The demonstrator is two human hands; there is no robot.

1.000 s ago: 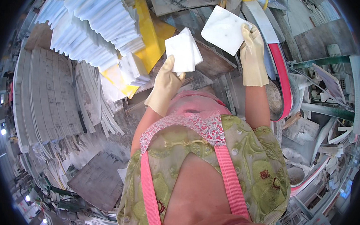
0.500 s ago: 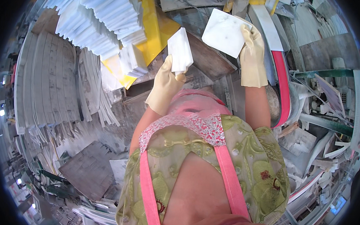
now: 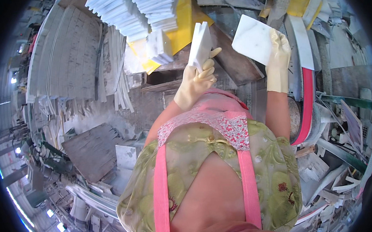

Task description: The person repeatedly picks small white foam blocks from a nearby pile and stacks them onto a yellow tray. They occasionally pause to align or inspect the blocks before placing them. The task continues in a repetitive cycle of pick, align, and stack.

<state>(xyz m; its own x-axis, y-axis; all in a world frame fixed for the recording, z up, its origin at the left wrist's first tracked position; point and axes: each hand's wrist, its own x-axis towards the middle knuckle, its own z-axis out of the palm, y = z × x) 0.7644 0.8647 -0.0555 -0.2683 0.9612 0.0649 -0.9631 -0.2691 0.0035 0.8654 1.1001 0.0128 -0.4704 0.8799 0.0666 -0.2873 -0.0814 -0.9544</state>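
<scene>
Both my hands wear pale cream rubber gloves. In my left hand (image 3: 197,81) I grip white marble tiles (image 3: 200,46), a small stack of perhaps two or three, standing on edge. Its fingers curl round the lower end, and one finger sticks out to the right. My right hand (image 3: 279,53) pinches the right edge of a single white marble tile (image 3: 251,39) with faint grey veins. That tile's broad face is turned up toward me, tilted, apart from the left-hand tiles. Part of its right edge is hidden by the glove.
Rows of stacked white tiles (image 3: 120,13) stand on yellow sheeting (image 3: 183,31) at the far left, with a small tile group (image 3: 160,46) beside them. Right of me runs a machine with a red belt (image 3: 305,106). Grey boards (image 3: 66,52) line the left; a brown board (image 3: 234,56) lies ahead.
My left hand has turned its tiles more edge-on, and one finger now stretches out. The right hand still holds its tile, little changed. The whole view has shifted, moving the scene rightward.
</scene>
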